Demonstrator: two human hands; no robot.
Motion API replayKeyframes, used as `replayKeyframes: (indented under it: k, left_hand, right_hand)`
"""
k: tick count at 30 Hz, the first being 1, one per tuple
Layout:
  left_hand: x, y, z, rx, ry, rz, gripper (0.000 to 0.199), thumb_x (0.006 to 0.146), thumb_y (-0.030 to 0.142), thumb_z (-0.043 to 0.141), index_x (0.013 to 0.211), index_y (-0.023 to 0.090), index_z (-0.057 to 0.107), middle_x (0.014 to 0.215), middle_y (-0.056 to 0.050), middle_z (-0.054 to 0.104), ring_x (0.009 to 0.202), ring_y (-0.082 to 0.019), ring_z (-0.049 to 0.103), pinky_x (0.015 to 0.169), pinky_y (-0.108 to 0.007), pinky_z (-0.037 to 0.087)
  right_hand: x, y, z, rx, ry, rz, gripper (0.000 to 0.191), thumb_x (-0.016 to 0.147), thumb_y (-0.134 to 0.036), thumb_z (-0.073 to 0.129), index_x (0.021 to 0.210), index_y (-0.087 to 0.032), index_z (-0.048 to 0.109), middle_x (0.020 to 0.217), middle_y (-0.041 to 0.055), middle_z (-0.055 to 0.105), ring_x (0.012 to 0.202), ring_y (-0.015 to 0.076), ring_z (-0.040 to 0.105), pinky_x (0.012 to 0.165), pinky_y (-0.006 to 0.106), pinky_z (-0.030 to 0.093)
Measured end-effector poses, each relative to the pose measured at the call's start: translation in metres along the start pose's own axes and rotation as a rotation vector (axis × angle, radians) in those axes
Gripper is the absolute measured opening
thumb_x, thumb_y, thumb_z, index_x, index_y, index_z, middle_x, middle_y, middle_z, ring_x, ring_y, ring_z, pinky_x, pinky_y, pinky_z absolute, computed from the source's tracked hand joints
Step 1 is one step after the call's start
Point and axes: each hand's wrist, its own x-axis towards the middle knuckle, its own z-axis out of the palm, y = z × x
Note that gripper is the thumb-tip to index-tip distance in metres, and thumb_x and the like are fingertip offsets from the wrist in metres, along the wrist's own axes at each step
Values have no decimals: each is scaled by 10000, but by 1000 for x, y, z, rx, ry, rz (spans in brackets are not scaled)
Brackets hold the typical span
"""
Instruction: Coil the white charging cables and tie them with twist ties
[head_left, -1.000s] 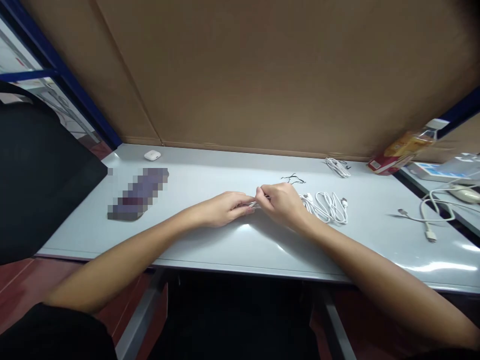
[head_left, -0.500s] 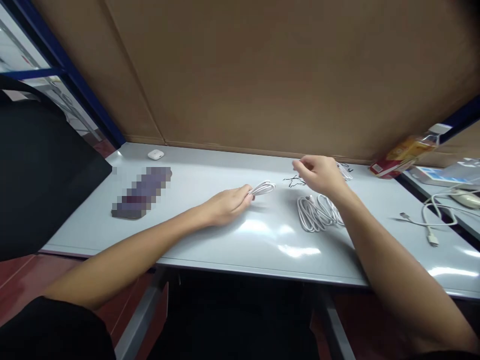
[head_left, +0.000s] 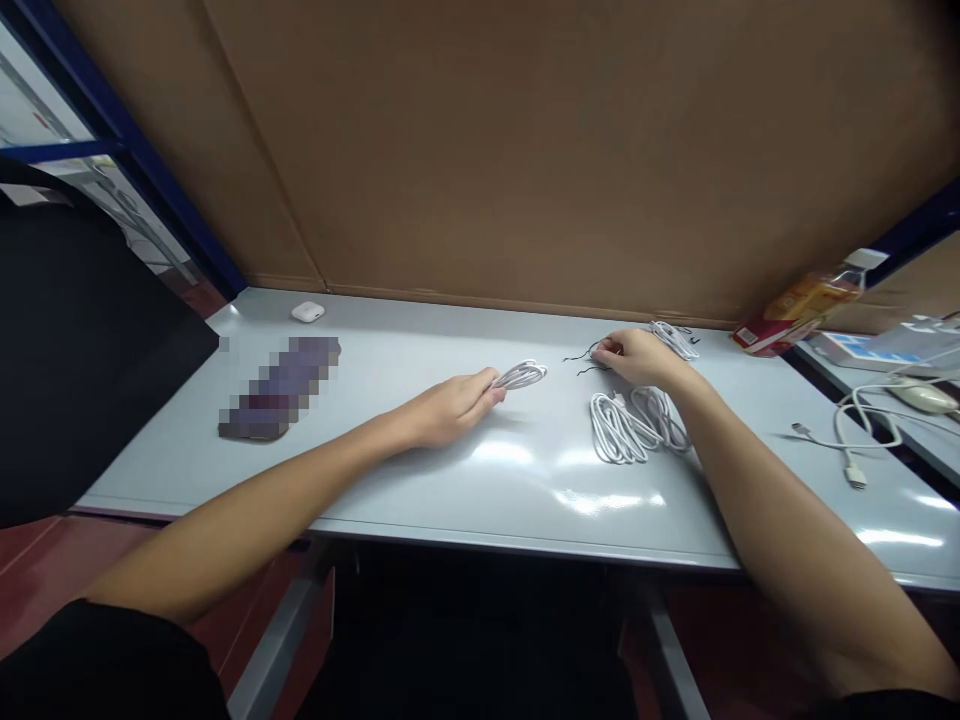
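Observation:
My left hand [head_left: 457, 407] grips a small coil of white cable [head_left: 521, 375] at its fingertips, above the grey table [head_left: 420, 480]. My right hand [head_left: 634, 357] is bent down with its fingertips on thin black twist ties [head_left: 587, 358] lying on the tabletop. I cannot tell whether those fingers pinch a tie. Just below that hand lies a looser bundle of white cable [head_left: 634, 425]. Beyond it, near the back edge, sits another small white coil [head_left: 673, 340].
A white earbud case [head_left: 307, 312] and a pixelated object [head_left: 281, 388] lie at the left. A plastic bottle with an orange label [head_left: 799, 312] lies back right. A lower side table holds a white cable [head_left: 847, 430] and a mouse [head_left: 924, 396]. A cardboard wall [head_left: 525, 150] stands behind.
My right hand has dropped from above the black ties onto them. My left hand and its white coil have barely moved.

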Motion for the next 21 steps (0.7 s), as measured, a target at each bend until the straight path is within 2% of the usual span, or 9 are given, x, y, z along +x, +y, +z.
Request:
replayKeyframes:
  k: [3, 6, 9, 11, 14, 16, 19, 21]
  left_hand:
    - [0, -2, -1, -42, -6, 0, 335, 1088, 492, 302, 888, 240, 398, 850, -32, 577, 732, -206, 525, 699, -342, 400]
    - [1, -3, -2, -79, 15, -18, 359, 1083, 509, 302, 944, 228, 477, 952, -52, 624, 848, -220, 579, 790, -343, 443]
    - [2, -2, -2, -114, 73, -86, 379, 1077, 519, 300, 1024, 224, 532, 1040, -61, 645, 969, -239, 596, 867, -354, 455]
    - [3, 0, -2, -139, 85, -142, 382, 1073, 518, 302, 1023, 225, 542, 1036, -58, 648, 971, -241, 595, 862, -358, 455]
    - [2, 5, -1, -159, 57, -204, 371, 1062, 520, 325, 958, 225, 524, 982, -48, 648, 907, -232, 589, 816, -353, 449]
    - [1, 9, 0, -175, 53, -208, 370, 1058, 514, 330, 945, 222, 528, 989, -48, 654, 907, -230, 585, 812, -353, 447]
    - [-1, 13, 2, -250, 103, -179, 350, 1052, 457, 323, 961, 219, 564, 1008, -52, 661, 915, -228, 571, 813, -358, 448]
    - [-1, 13, 3, -301, 125, -178, 310, 1035, 389, 323, 954, 221, 570, 947, -44, 646, 869, -225, 553, 781, -359, 443]
  right_hand:
    - [-3, -3, -7, 46, 34, 17, 195, 871, -355, 610, 758, -207, 668, 746, 31, 705, 681, 186, 597, 612, 314, 401]
    - [-11, -16, -14, 236, 75, 26, 220, 886, -387, 630, 810, -194, 705, 773, 48, 714, 682, 177, 600, 607, 313, 429]
    - [-23, -44, -16, 553, 140, -42, 257, 855, -442, 717, 862, -186, 739, 827, 82, 742, 715, 185, 632, 633, 329, 497]
    - [-36, -70, -10, 739, 203, -124, 286, 831, -475, 766, 858, -192, 732, 847, 96, 752, 707, 187, 642, 641, 350, 530]
    - [-56, -109, 8, 985, 131, -287, 286, 820, -452, 807, 885, -207, 676, 845, 72, 748, 707, 186, 675, 642, 352, 547]
    - [-67, -127, 22, 1039, 40, -331, 277, 838, -431, 808, 881, -219, 634, 809, 38, 732, 694, 174, 681, 633, 333, 538]
    - [-75, -138, 39, 1089, -45, -301, 313, 835, -438, 812, 859, -227, 583, 748, 2, 709, 640, 151, 661, 595, 304, 505]
    - [-75, -138, 44, 1100, -99, -245, 345, 829, -461, 814, 866, -227, 564, 748, 2, 721, 608, 137, 639, 560, 283, 470]
